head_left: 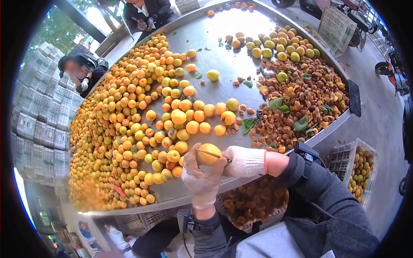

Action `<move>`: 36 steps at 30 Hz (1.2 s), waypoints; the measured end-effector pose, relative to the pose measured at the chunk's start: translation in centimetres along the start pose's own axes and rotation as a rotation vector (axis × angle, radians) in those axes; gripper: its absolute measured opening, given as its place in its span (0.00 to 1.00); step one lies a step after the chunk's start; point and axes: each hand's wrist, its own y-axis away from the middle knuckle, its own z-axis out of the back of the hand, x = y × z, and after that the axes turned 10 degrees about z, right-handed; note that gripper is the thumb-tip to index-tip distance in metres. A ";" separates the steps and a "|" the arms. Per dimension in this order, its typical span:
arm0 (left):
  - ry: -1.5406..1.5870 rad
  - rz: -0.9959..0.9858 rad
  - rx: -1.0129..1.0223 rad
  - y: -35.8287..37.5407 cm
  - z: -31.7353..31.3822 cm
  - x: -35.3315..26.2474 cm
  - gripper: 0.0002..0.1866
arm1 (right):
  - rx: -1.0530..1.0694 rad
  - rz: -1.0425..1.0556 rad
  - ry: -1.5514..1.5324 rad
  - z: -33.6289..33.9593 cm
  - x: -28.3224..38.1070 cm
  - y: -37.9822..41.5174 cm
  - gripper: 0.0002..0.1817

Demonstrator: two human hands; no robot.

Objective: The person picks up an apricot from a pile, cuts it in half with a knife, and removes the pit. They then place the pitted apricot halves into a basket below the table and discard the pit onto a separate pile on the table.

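Note:
My left hand point(201, 180), in a thin whitish glove, is closed around a yellow apricot point(209, 154) above the near edge of the metal table point(206, 38). Beside it my right hand point(241, 161), in a white knitted glove, grips a small knife whose thin blade lies against the apricot. Most of the knife's handle is hidden by the fingers. A large heap of whole apricots point(124, 112) spreads over the table's left side. Brown pits point(297, 99) with green leaves are piled on the right.
A crate of apricots point(361, 172) stands at the lower right, and halved fruit point(254, 200) fills a container below the table edge. A red-handled tool point(119, 191) lies among the apricots. Two people are at the far left side. An upright crate point(337, 30) stands behind.

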 end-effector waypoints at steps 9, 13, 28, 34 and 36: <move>-0.072 -0.056 0.051 0.2 0.5 0.9 0.31 | 0.115 -0.248 -0.227 0.2 1.3 0.6 0.09; -0.008 -0.104 0.009 0.2 -0.4 0.6 0.28 | -0.113 0.094 0.362 -0.8 -0.9 0.3 0.10; 0.361 0.157 0.182 0.3 -0.1 0.0 0.30 | -0.046 0.111 0.264 -0.5 0.5 0.8 0.09; 0.271 0.078 0.302 0.1 1.0 -0.4 0.28 | 0.205 -0.128 -0.129 0.2 1.6 0.8 0.11; 0.156 -0.097 0.245 -0.5 1.4 0.9 0.25 | 0.170 -0.044 0.063 0.9 1.7 1.0 0.11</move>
